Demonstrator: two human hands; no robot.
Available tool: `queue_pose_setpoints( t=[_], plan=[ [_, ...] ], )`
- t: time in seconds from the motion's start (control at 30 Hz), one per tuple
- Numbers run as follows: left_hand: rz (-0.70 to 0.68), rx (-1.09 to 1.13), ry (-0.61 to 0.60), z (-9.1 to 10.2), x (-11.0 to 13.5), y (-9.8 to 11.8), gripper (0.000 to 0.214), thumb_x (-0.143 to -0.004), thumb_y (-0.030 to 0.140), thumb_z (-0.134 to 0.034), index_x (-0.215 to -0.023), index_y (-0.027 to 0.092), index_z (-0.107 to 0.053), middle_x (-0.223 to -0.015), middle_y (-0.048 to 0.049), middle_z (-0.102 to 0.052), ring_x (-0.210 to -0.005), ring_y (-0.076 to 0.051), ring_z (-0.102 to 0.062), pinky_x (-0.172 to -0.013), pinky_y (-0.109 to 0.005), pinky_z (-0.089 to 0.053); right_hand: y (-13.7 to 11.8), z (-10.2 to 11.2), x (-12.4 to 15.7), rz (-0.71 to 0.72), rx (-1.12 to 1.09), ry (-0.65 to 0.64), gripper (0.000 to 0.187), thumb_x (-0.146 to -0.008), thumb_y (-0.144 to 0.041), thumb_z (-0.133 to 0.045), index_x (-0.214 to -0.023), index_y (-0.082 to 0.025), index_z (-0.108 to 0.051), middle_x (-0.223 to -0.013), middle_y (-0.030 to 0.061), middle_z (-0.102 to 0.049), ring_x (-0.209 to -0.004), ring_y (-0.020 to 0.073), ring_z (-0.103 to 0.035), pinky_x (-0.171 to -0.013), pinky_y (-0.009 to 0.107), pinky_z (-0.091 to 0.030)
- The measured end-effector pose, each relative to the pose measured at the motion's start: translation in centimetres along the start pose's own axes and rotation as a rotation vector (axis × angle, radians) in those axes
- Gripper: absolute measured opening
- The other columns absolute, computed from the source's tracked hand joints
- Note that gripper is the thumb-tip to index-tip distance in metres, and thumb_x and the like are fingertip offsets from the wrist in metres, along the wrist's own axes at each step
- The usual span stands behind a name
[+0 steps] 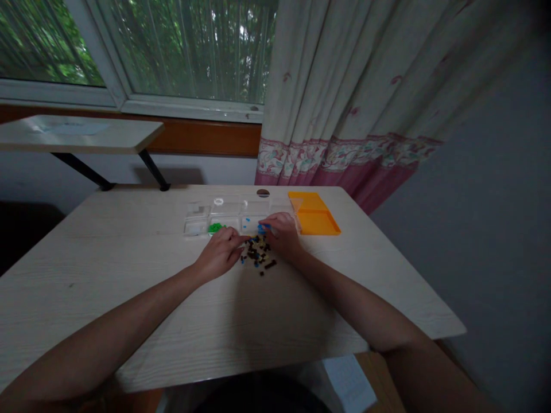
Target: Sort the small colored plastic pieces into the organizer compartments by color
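My right hand (283,232) is at the near edge of the clear compartment box (226,207), its thumb and fingertips closed around small blue bricks (263,228). A few other blue pieces lie in the compartment beside it. My left hand (219,251) rests at the left of a loose pile of small dark brown, pale yellow and blue bricks (257,250). Its index finger stretches to the pile's far edge, with the thumb apart from it. Green bricks (216,228) fill part of another compartment, just beyond my left hand.
An orange two-part tray (317,222) lies right of the clear box. The wooden table (142,275) reaches back to a raised shelf (81,135) on black legs at the left. A curtain (344,115) hangs behind the right side. A round dark hole cover (263,193) sits at the back edge.
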State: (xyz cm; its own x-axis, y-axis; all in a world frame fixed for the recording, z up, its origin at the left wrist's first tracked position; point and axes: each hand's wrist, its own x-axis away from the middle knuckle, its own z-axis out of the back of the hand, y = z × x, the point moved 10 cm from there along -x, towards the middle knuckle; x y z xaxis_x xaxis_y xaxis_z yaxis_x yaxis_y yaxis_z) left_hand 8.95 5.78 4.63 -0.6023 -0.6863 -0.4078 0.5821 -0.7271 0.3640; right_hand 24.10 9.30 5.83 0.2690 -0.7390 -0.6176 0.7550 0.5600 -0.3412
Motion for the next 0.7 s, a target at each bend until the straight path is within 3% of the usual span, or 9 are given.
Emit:
queue_pose_setpoints(
  t=[0.27, 0.57, 0.7],
  plan=[
    [0.028, -0.012, 0.003, 0.0, 0.0, -0.4, 0.036, -0.093, 0.022, -0.046, -0.126, 0.024, -0.058, -0.1, -0.009, -0.052, -0.097, -0.024, -0.049, -0.088, -0.04, -0.042, -4.0, -0.9, 1.0, 0.198, 0.103, -0.15, 0.018, -0.077, -0.021, -0.063, -0.093, -0.025, -0.068, -0.104, 0.0046, -0.06, -0.106, 0.023, -0.048, -0.097, 0.041, -0.03],
    [0.024, 0.006, 0.068, 1.4, 0.2, -0.4, 0.029, -0.097, 0.025, -0.039, -0.118, 0.021, -0.058, -0.098, -0.0082, -0.056, -0.095, -0.022, -0.05, -0.088, -0.039, -0.041, -3.9, -0.9, 1.0, 0.157, 0.186, -0.173, 0.015, -0.077, -0.027, -0.064, -0.092, -0.023, -0.067, -0.105, 0.0063, -0.059, -0.105, 0.0244, -0.047, -0.096, 0.043, -0.029],
    [-0.05, -0.007, -0.006, 1.9, 0.5, -0.2, 0.022, -0.095, 0.034, -0.046, -0.103, 0.02, -0.059, -0.095, -0.0069, -0.058, -0.094, -0.022, -0.051, -0.087, -0.038, -0.04, -3.7, -1.0, 1.0, 0.157, 0.205, -0.18, 0.014, -0.08, -0.03, -0.063, -0.091, -0.024, -0.068, -0.104, 0.0062, -0.06, -0.104, 0.024, -0.047, -0.095, 0.042, -0.03]
  ],
)
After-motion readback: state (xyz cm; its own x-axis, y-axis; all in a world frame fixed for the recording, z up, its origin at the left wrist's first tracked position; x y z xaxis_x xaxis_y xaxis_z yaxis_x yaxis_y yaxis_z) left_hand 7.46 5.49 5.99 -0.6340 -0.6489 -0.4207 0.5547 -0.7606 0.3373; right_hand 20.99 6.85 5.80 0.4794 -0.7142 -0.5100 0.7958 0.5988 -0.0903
